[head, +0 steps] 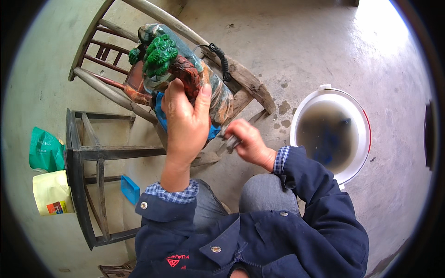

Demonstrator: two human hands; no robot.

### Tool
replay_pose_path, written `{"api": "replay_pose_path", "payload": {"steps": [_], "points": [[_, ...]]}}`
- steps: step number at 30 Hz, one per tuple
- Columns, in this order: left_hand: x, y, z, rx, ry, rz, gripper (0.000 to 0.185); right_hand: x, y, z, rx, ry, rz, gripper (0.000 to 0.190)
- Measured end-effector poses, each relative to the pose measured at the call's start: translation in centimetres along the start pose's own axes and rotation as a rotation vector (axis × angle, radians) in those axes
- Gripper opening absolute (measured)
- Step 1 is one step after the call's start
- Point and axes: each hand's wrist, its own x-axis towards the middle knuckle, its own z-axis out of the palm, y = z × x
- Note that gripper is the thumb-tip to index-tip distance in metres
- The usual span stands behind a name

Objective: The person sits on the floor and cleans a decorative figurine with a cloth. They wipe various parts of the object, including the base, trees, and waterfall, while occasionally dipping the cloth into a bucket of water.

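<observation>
A painted rockery ornament [217,95] rests tilted on a weathered wooden chair [252,81]. It has a green moulded pine crown [160,52] and a red-brown trunk [187,69]. My left hand [184,120] grips the ornament at the trunk, thumb on top; its fingertips are hidden. Beside the ornament's lower end, my right hand [252,144] pinches a wet-looking grey rag [232,142]. Something blue [213,132] shows beneath the ornament, mostly covered. A coiled black cable [222,62] lies by the far side of the ornament.
To the right stands a white bucket [295,128] of murky water [309,121] with a dark blue thing submerged. A dark wooden frame [121,153] is on the left, near a green bag [47,149], a pale yellow roll-shaped package [52,193] and a blue plastic box [130,189]. Wet spots mark the concrete floor [285,107].
</observation>
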Motion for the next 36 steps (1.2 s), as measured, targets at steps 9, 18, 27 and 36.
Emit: {"api": "replay_pose_path", "payload": {"steps": [9,18,27,36], "points": [[-0.9,-1.3,-0.9,0.269,-0.08,0.12,0.048,2.2,-0.4,0.8,-0.187,0.309,-0.035,0.036],[-0.7,-1.0,-0.9,0.173,-0.087,0.11,0.047,2.8,-0.7,0.8,-0.213,0.41,0.03,0.032],[-0.9,-1.5,-0.6,0.208,-0.063,0.092,0.052,1.7,-2.0,0.3,-0.299,0.135,0.023,0.052],[-0.9,-1.0,-0.9,0.16,-0.083,0.083,0.051,3.0,-1.4,-2.1,0.541,0.199,0.608,0.015]]}}
